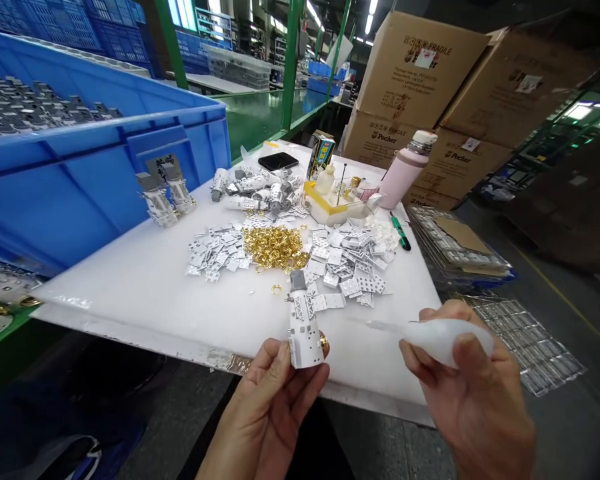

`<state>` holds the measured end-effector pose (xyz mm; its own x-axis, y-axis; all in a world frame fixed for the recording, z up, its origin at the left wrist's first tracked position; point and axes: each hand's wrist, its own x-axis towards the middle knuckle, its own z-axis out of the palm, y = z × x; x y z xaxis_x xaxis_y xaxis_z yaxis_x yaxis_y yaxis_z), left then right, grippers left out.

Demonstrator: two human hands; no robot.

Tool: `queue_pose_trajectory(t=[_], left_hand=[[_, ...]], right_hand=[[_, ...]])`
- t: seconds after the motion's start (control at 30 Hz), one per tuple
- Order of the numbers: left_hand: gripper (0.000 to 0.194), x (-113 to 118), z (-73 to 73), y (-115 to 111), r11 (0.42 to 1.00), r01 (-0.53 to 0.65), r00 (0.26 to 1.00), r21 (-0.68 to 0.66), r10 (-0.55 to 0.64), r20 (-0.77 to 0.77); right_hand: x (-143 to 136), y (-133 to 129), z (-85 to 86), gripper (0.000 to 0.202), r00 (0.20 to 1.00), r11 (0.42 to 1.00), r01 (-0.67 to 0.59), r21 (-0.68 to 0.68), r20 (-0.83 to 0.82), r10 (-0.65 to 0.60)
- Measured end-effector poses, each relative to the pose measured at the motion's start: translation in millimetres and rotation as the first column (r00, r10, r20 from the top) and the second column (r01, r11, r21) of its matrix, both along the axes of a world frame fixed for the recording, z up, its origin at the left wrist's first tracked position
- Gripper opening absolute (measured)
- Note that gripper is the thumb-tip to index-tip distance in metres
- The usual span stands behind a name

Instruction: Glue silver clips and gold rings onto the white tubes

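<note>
At far L: blue crate [70, 190]; 2 upright grey-white units [159, 201] beside it. Ctr: L hand [266, 407] pinches white cyl. part [306, 341] by its base, upright, nr bench [180, 300] front edge; gold rings [275, 247] piled beyond. R hand [485, 393] grasps squeeze btl [447, 340], nozzle apart from part. Rec.: steady part, bring tip close, press lightly, avoid excess.

White table [170, 300], parts laid out in heaps.
From beside it I note: gold rings [275, 247] heaped mid-table, white plates [353, 257] piled on either side, a loose ring [277, 289] in front. Behind: jumbled modules [275, 195], phone [278, 161], carton [321, 157], yellow-rimmed tray [325, 211], pink flask [405, 175]. Green-black tool [400, 231] near the right edge; two upright modules [156, 200] stand far left.
</note>
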<state>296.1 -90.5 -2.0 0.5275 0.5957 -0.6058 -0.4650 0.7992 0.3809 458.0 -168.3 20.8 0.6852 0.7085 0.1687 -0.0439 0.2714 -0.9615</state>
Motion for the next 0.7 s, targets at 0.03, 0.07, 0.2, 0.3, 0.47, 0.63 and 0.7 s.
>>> queue_pose_trajectory(t=[0.03, 0.07, 0.2, 0.3, 0.47, 0.63, 0.7], left_hand=[[0.018, 0, -0.7, 0, 1.0, 0.001, 1.0, -0.001, -0.001, 0.0], [0.018, 0, -1.4, -1, 1.0, 0.004, 1.0, 0.0, -0.004, 0.004], [0.016, -1, -4.0, -1, 1.0, 0.014, 1.0, 0.009, -0.014, 0.021], [0.012, 0, -5.3, -1, 1.0, 0.011, 1.0, 0.007, -0.011, 0.026], [0.01, 0, -5.4, -1, 0.999, 0.023, 0.999, 0.024, -0.024, 0.036], [0.011, 0, -4.3, -1, 1.0, 0.016, 0.999, 0.017, -0.017, 0.038], [0.011, 1, -4.5, -2, 1.0, 0.007, 0.999, 0.009, -0.008, 0.036]], right_hand=[[-2, 3, 1.4, 0.03, 1.0, 1.0, 0.02, 0.015, 0.022, -0.02], [-4, 5, 2.2, 0.028, 0.998, 0.999, 0.047, 0.028, 0.05, -0.048], [-11, 11, 0.8, 0.018, 0.963, 0.983, 0.181, 0.041, 0.197, -0.185], [-15, 12, -3.8, 0.02, 0.916, 0.965, 0.259, 0.043, 0.306, -0.26], [-16, 12, -10.1, 0.024, 0.837, 0.947, 0.319, 0.037, 0.457, -0.3], [-17, 15, -9.6, 0.023, 0.821, 0.941, 0.337, 0.027, 0.48, -0.308], [-17, 14, -10.8, 0.021, 0.826, 0.943, 0.33, 0.033, 0.474, -0.305]])
